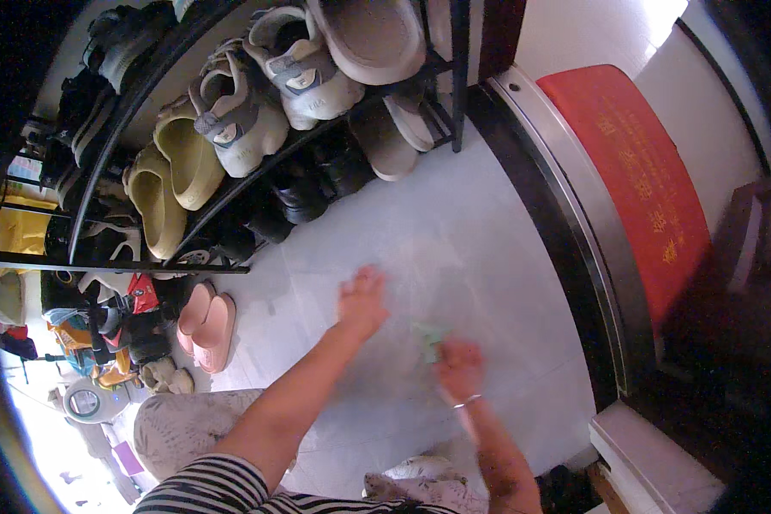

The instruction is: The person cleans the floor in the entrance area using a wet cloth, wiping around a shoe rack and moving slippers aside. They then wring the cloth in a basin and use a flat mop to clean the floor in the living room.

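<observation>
My left hand (363, 301) reaches over the pale tiled floor (398, 231), its fingers slightly blurred and nothing seen in them. To its right, my right hand (460, 366) is closed on a small light-green item (432, 338), perhaps a cloth, which sticks out past the fingers towards the left hand. Motion blur hides the item's exact shape and whether it touches the floor. A thin bracelet (468, 401) circles the right wrist.
A black metal shoe rack (283, 153) holds sneakers (311, 80), yellow-green clogs (196, 160) and slippers. Pink slippers (213, 331) lie on the floor at left. On the right are a metal door sill (572, 180) and, beyond it, a red doormat (629, 180).
</observation>
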Demonstrator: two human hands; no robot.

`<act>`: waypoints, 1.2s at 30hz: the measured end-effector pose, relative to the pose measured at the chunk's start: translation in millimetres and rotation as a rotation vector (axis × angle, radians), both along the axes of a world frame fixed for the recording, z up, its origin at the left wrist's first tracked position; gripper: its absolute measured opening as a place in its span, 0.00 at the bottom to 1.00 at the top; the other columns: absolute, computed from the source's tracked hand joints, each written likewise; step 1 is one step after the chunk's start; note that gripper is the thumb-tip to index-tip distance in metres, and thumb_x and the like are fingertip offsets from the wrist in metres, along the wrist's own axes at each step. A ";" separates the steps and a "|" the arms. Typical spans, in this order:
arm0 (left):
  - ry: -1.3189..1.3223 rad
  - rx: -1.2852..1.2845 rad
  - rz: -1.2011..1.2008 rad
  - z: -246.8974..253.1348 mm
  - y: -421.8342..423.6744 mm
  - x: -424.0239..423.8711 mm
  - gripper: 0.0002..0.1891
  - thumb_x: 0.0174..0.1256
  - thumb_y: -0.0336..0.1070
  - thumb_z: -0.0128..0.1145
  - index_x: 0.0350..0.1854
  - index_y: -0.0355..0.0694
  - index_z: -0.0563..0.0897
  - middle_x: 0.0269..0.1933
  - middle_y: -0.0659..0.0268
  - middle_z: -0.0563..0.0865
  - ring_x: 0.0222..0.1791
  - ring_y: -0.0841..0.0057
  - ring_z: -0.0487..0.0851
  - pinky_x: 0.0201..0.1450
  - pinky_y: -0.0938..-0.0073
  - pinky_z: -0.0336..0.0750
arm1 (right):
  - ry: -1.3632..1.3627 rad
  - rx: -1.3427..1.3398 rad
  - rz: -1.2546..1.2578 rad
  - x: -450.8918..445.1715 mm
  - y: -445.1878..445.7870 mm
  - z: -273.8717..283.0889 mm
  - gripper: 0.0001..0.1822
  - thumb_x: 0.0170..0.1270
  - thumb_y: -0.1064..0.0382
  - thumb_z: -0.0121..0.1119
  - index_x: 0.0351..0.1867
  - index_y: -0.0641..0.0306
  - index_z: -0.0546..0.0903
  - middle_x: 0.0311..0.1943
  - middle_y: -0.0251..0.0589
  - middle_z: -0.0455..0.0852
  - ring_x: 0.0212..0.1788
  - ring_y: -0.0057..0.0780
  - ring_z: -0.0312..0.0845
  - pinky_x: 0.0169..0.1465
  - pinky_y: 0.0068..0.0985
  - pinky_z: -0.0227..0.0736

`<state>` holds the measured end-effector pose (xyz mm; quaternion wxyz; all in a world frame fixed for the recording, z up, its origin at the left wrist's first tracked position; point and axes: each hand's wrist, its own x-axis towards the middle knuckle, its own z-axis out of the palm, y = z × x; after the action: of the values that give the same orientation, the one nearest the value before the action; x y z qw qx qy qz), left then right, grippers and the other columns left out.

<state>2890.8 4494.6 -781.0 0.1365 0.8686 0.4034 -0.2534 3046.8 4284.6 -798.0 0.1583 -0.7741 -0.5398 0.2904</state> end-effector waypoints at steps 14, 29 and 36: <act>0.161 -0.117 0.278 49.7 29.1 -26.0 0.64 0.33 0.57 0.73 0.70 0.42 0.42 0.71 0.50 0.39 0.71 0.50 0.40 0.61 0.48 0.63 | 0.110 0.309 0.387 -25.4 194.2 -38.8 0.26 0.54 0.66 0.51 0.56 0.70 0.68 0.58 0.54 0.69 0.63 0.44 0.61 0.66 0.34 0.56; 0.208 -0.071 0.210 49.4 32.8 -45.6 0.67 0.30 0.63 0.71 0.70 0.38 0.43 0.71 0.46 0.39 0.70 0.44 0.42 0.59 0.44 0.61 | -0.491 0.203 0.045 32.7 304.7 -20.6 0.24 0.64 0.59 0.43 0.59 0.69 0.67 0.63 0.50 0.64 0.69 0.42 0.50 0.69 0.35 0.46; -0.597 0.230 0.776 22.4 24.1 -126.2 0.34 0.60 0.40 0.56 0.66 0.39 0.57 0.64 0.51 0.62 0.65 0.55 0.59 0.63 0.60 0.59 | -0.038 0.268 0.155 -125.0 361.9 -34.4 0.15 0.56 0.59 0.49 0.41 0.62 0.79 0.41 0.45 0.81 0.53 0.44 0.70 0.58 0.39 0.62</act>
<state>2764.6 4518.7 -758.6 0.2334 0.6987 0.6653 0.1215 2921.8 4646.6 -832.3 0.2272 -0.7075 -0.6346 0.2124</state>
